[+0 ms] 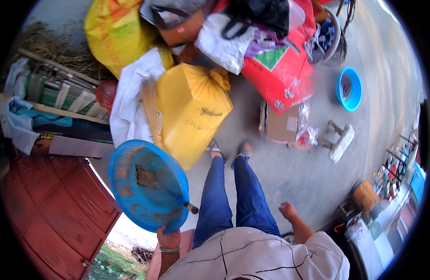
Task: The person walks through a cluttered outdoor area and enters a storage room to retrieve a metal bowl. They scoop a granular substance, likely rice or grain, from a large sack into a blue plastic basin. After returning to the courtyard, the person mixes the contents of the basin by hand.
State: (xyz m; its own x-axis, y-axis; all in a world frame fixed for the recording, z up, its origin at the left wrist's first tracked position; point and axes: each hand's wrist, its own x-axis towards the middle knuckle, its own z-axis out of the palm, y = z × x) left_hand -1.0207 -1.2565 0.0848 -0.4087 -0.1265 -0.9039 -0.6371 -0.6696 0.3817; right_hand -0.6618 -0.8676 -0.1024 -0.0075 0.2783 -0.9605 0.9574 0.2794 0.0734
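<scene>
My left hand (pixel 169 239) is closed on the near rim of a large blue plastic basin (pixel 126 205), which is tilted at my left side. Dried brown dirt streaks the basin's inside. Across it lies a trowel-like tool (pixel 146 176) with a flat, dirty brown blade; its dark handle end (pixel 191 208) sticks out over the rim. My right hand (pixel 288 211) hangs apart from everything at my right side, slightly blurred, its fingers curled with nothing visible in them.
A tied yellow sack (pixel 191 116) and a straw broom (pixel 152 109) stand ahead of the basin. Red bags (pixel 285 70) and a cardboard box (pixel 281 123) lie farther off. A small stool (pixel 338 142) and another blue basin (pixel 349 88) are at right. A red metal door (pixel 56 205) stands left.
</scene>
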